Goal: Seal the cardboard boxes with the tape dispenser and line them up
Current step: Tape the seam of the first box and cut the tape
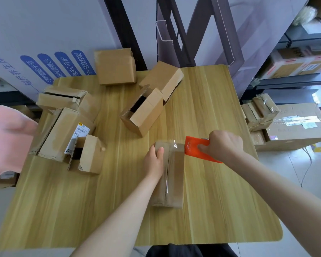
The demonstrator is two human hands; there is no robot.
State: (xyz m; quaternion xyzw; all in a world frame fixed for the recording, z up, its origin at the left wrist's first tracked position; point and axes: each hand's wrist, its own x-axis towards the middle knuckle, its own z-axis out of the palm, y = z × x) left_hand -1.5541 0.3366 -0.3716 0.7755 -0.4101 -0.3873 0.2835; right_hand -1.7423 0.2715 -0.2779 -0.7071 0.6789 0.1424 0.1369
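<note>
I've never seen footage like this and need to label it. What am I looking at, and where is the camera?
No machine here: a person works with bare hands. The one picture comes from a wide-angle camera on their head, looking down, so both arms reach in from below. On the wooden table lie open boxes at left and middle and a closed box at the far edge. The left hand holds the near box, while the right hand grips an orange tape dispenser at that box's far end. Shiny clear tape runs along its top. The pink blur at left is too unclear to name.
</note>
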